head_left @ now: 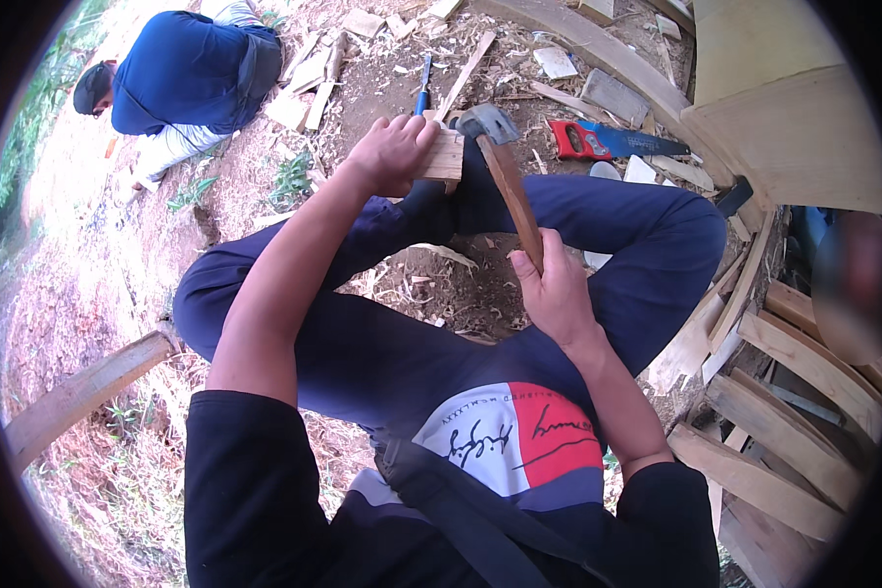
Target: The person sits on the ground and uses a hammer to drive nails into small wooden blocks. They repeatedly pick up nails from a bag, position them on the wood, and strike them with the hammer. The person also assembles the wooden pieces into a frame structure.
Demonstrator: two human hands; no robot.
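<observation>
My left hand point(394, 155) is closed around a short block of pale wood point(445, 157), held out over my crossed lower legs. My right hand point(557, 291) grips the lower part of the wooden handle of a hammer point(512, 191). Its grey metal head is up beside the block's right end; whether the two touch I cannot tell. Just beyond the left hand a chisel point(423, 90) with a blue handle lies on the ground. A handsaw point(608, 141) with a red grip and blue blade rests to the right of the hammer head.
Wood chips and offcuts point(309, 78) litter the dirt. Long curved timbers point(598, 44) run along the far right, beside a large wooden panel point(794, 127). Sawn boards point(784, 441) are stacked at right. A person point(191, 73) bends over at far left; another, blurred, is at the right edge.
</observation>
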